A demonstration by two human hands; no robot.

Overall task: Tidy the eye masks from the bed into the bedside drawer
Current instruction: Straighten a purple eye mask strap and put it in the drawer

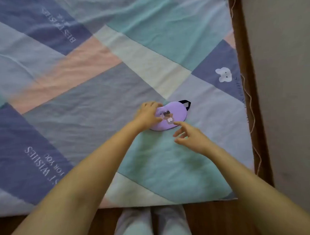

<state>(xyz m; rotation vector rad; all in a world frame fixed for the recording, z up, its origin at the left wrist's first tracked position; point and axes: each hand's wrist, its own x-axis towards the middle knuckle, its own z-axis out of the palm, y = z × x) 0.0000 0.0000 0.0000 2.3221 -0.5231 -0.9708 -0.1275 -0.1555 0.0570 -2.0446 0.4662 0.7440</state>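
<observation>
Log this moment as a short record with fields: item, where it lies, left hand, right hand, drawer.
item: purple eye mask with black strap
where it lies: flat on the patchwork bedspread
left hand: on the mask's left end, fingers curled over its edge
right hand: open, forefinger reaching toward the mask's near edge
drawer: not in view

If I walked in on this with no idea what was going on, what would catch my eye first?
Probably the lilac eye mask with its cartoon patch, lying near the right side of a big pastel patchwork bedspread. The left hand is on the mask's left end, while the right hand hovers open just below it, one finger pointing at the mask. A small white animal face printed on a blue patch sits near the bed's right edge.
</observation>
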